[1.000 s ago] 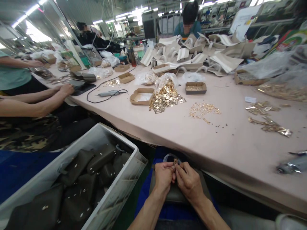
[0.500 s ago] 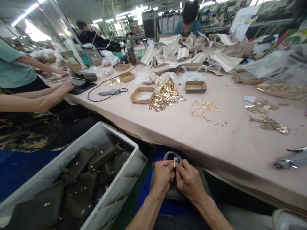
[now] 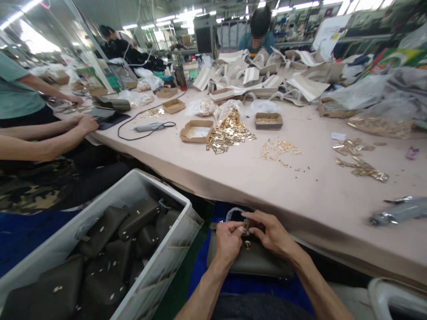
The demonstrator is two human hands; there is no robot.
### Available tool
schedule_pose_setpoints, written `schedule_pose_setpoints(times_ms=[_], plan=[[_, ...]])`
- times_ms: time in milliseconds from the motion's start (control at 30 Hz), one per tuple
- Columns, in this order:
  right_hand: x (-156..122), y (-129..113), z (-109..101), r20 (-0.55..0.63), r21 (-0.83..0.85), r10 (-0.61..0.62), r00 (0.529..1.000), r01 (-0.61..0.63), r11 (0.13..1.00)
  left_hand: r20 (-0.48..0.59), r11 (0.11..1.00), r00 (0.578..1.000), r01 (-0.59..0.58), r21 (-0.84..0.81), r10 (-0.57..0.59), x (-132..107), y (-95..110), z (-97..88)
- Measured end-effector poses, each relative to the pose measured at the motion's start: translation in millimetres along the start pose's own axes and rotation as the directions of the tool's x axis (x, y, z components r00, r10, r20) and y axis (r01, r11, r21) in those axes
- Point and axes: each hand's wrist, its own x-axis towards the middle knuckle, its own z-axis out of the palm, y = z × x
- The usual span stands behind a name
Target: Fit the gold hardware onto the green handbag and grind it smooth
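Observation:
A dark olive leather bag [image 3: 250,262] lies on my lap below the table edge. My left hand [image 3: 227,242] and my right hand [image 3: 271,233] meet above its top, both pinching a small gold metal clasp piece [image 3: 246,225]. A second gold fitting [image 3: 247,243] shows on the bag's front just beneath my fingers. A clear plastic loop [image 3: 233,212] sits behind my hands.
A white bin [image 3: 140,186] of olive bags stands at my left. The pink table [image 3: 300,186] carries heaps of gold hardware [image 3: 228,133], small cardboard boxes [image 3: 196,132], a corded tool [image 3: 148,127] and a silver tool [image 3: 396,212]. Other people's arms [image 3: 50,142] rest at the left; cream bags [image 3: 267,75] are piled far back.
The view shifted slightly. My hands lowered the gold piece toward the bag's top, and my right hand opened out and reached over it, so more of the bag shows.

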Motion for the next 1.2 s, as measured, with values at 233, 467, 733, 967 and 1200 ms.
schedule_pose_setpoints(times_ms=[233, 467, 733, 967, 1200], plan=[[6, 1, -4, 0.081, 0.077, -0.033, 0.996, 0.027, 0.997, 0.053, 0.996, 0.998, -0.035, 0.087, 0.031, 1, -1, -4.3], [9, 1, -5, 0.091, 0.145, -0.016, 0.996, 0.002, 0.989, 0.109, 0.984, 0.989, -0.115, 0.135, 0.100, 1, 1, -2.5], [10, 12, -2, 0.047, 0.239, 0.095, 0.994, -0.104, 0.965, 0.131, 0.799, 0.938, -0.342, 0.494, 0.320, -17, 7, 6.4], [7, 14, 6, -0.040, 0.226, 0.071, 0.997, -0.060, 0.972, 0.120, 0.594, 0.884, -0.399, 0.699, 0.452, -20, 3, 14.9], [-3, 25, 29, -0.197, 0.130, 0.031, 0.980, -0.005, 0.992, 0.112, 0.632, 0.897, -0.385, 0.673, 0.428, -14, 1, 13.0]])
